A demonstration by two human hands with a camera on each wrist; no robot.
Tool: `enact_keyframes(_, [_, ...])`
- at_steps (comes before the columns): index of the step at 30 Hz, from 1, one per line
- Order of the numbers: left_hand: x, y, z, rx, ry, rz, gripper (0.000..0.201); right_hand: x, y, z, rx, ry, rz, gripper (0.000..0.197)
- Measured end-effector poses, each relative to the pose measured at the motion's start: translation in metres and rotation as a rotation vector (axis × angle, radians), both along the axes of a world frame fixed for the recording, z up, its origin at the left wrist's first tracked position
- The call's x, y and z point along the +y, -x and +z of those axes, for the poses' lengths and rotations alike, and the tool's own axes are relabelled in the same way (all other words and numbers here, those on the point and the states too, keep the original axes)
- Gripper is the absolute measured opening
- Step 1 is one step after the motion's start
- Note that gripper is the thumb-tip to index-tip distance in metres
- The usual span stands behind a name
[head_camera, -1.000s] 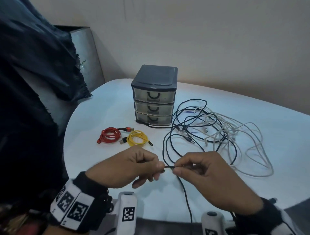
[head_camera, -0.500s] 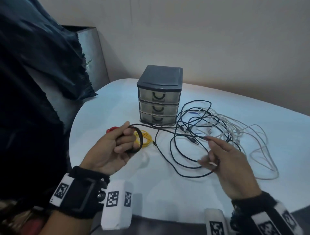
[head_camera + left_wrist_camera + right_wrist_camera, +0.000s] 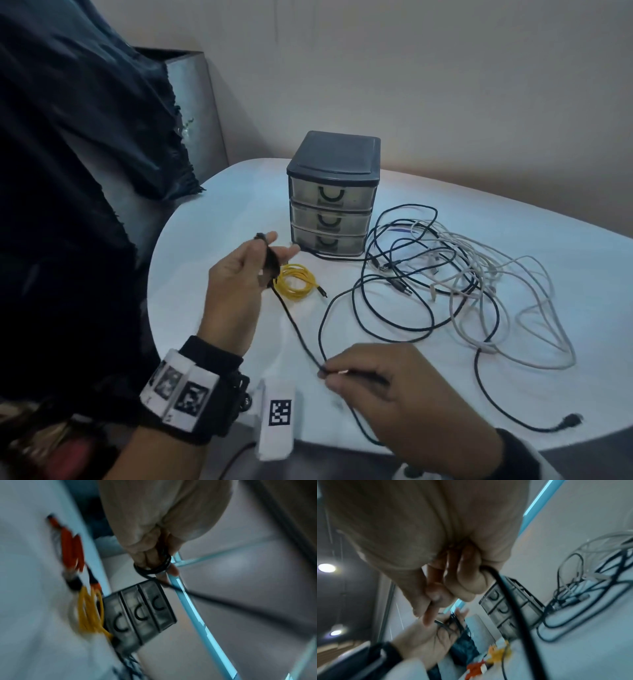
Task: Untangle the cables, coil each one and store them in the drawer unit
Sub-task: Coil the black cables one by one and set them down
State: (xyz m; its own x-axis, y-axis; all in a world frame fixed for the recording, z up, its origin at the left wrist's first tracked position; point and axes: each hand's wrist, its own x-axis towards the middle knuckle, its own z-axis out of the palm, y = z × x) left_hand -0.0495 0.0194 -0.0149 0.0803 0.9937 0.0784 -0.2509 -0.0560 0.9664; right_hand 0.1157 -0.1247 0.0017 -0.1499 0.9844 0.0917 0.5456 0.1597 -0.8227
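Observation:
My left hand point(image 3: 270, 246) is raised over the white table point(image 3: 219, 212) and holds a small coil of black cable point(image 3: 270, 265) wound round its fingers, also seen in the left wrist view as black loops point(image 3: 151, 570). From it the black cable point(image 3: 298, 329) runs down to my right hand point(image 3: 329, 371), which pinches it near the table's front edge. The rest joins a tangle of black and white cables point(image 3: 445, 274) on the right. The dark three-drawer unit point(image 3: 334, 192) stands behind, drawers shut. A yellow coil point(image 3: 296, 282) lies before it; a red coil point(image 3: 72, 550) lies further left.
A dark cloth point(image 3: 85, 171) hangs over a grey metal panel point(image 3: 191, 102) at the left. A black plug point(image 3: 570, 419) lies near the table's front right edge. The wall runs close behind the table.
My left hand has lifted with the black coil. My right hand left the loop on the table, came back toward me along the cable and now pinches it lower down.

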Motion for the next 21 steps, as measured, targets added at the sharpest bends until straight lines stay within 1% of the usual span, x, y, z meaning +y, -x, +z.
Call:
enact_keyframes(1, [-0.003,-0.002,0.000,0.211,-0.106,-0.003,0.041,-0.002,-0.003,0.006,0.041,-0.055,-0.031,0.011])
enact_keyframes(2, [-0.007,-0.003,0.000,0.389,-0.191,-0.045,0.042,-0.003,-0.007,0.012,0.069,-0.114,-0.071,0.011])
enact_keyframes(3, [-0.014,-0.004,0.001,0.522,-0.249,-0.120,0.042,-0.005,-0.011,0.017,0.080,-0.186,-0.126,0.011])
enact_keyframes(5, [-0.029,-0.008,0.005,0.716,-0.323,-0.319,0.040,-0.004,-0.022,0.027,0.081,-0.338,-0.276,0.014])
enact_keyframes(6, [-0.036,-0.010,0.009,0.736,-0.333,-0.425,0.041,-0.002,-0.028,0.031,0.100,-0.382,-0.357,0.014])
enact_keyframes(7, [-0.043,-0.012,0.016,0.672,-0.314,-0.535,0.041,0.001,-0.034,0.034,0.134,-0.406,-0.430,0.016])
enact_keyframes(9, [-0.054,-0.013,0.033,0.379,-0.190,-0.750,0.038,0.010,-0.045,0.036,0.216,-0.413,-0.526,0.017])
enact_keyframes(10, [-0.056,-0.014,0.041,0.227,-0.130,-0.821,0.035,0.015,-0.048,0.036,0.241,-0.385,-0.542,0.016])
enact_keyframes(11, [-0.057,-0.014,0.050,0.084,-0.086,-0.844,0.032,0.021,-0.048,0.035,0.242,-0.339,-0.538,0.014])
enact_keyframes(12, [-0.057,-0.015,0.058,-0.065,-0.054,-0.814,0.028,0.027,-0.047,0.034,0.223,-0.285,-0.520,0.012])
enact_keyframes(13, [-0.055,-0.017,0.065,-0.223,-0.004,-0.744,0.027,0.031,-0.043,0.031,0.190,-0.233,-0.488,0.014])
enact_keyframes(15, [-0.044,-0.020,0.075,-0.506,0.099,-0.574,0.038,0.034,-0.033,0.025,0.106,-0.141,-0.377,0.020])
enact_keyframes(16, [-0.039,-0.022,0.078,-0.601,0.124,-0.505,0.042,0.033,-0.026,0.024,0.073,-0.099,-0.309,0.022])
enact_keyframes(17, [-0.034,-0.023,0.081,-0.648,0.136,-0.443,0.043,0.030,-0.022,0.023,0.043,-0.059,-0.249,0.023])
enact_keyframes(18, [-0.029,-0.024,0.081,-0.655,0.134,-0.396,0.042,0.026,-0.017,0.024,0.014,-0.020,-0.199,0.023])
enact_keyframes(21, [-0.022,-0.024,0.080,-0.597,0.090,-0.273,0.038,0.012,-0.009,0.037,0.003,0.107,-0.109,0.022])
